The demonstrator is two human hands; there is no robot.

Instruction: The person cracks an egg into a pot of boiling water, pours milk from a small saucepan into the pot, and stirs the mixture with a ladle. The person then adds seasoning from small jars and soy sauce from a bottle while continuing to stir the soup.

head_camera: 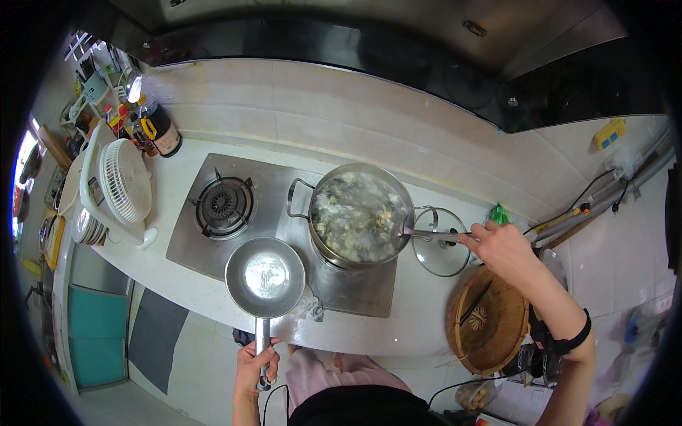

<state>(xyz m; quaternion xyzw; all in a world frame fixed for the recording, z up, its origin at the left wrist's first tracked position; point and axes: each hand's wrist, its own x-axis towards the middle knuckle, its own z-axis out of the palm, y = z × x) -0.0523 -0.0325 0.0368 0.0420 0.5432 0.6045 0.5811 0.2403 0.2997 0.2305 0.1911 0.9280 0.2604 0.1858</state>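
Note:
My left hand grips the handle of a metal saucepan-like ladle, whose bowl hangs over the front edge of the gas stove and looks to hold nothing but a bright reflection. In my right hand is the handle of a metal spoon or ladle; its head dips inside the right rim of a large two-handled steel pot. Cloudy, steaming liquid with yellowish pieces fills much of the pot, which stands on the right burner. A glass lid lies right of the pot, partly under the spoon handle.
The left burner bears no pot. A white fan and sauce bottles stand at the left. A woven basket sits at the right front, and a range hood overhangs the back. Crumpled plastic lies at the stove's front.

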